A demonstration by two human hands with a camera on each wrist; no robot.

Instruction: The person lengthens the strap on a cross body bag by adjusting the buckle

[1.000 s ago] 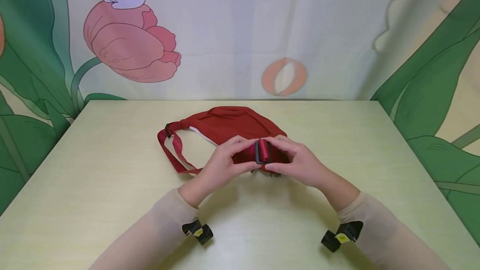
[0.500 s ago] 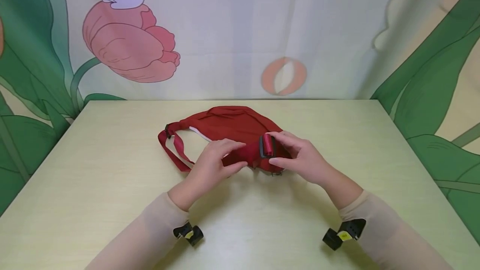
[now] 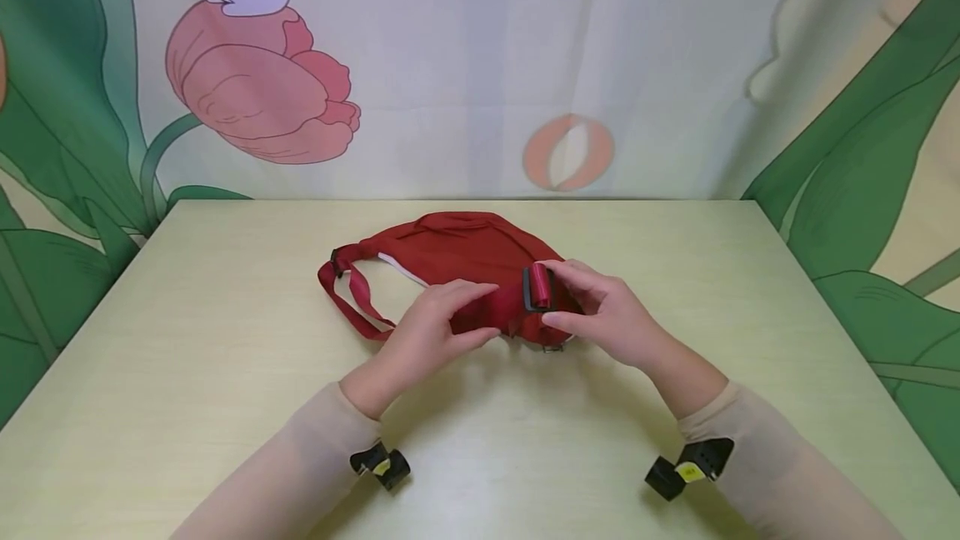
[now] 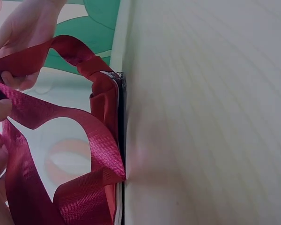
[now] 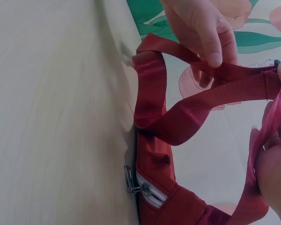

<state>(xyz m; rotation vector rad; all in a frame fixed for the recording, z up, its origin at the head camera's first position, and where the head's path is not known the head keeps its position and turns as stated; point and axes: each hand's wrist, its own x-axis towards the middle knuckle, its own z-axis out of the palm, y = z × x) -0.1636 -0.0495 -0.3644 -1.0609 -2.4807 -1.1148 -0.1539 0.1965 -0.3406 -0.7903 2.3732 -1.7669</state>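
Note:
A dark red waist bag [image 3: 450, 247] lies flat near the middle of the pale table [image 3: 225, 373]. Its red strap [image 3: 347, 304] loops out to the left and comes back over the bag's front. My left hand [image 3: 487, 312] pinches that strap between thumb and fingers just in front of the bag. My right hand [image 3: 546, 294] grips the black buckle [image 3: 537, 287] with the strap wound through it. In the right wrist view the left hand's fingers [image 5: 210, 37] pinch the strap [image 5: 192, 112] above the bag's zipper pull [image 5: 130, 180]. In the left wrist view the strap [image 4: 61, 122] arches over the bag's edge [image 4: 116, 108].
A curtain printed with a pink flower and green leaves [image 3: 255, 90] hangs behind the table's far edge. The table's left and right edges [image 3: 825, 307] lie well away from the bag. Small black cameras [image 3: 686, 467] sit on both wrists.
The right hand has carried the buckle a little to the right and away, over the bag. The left hand slid left along the strap, so more strap shows between the hands.

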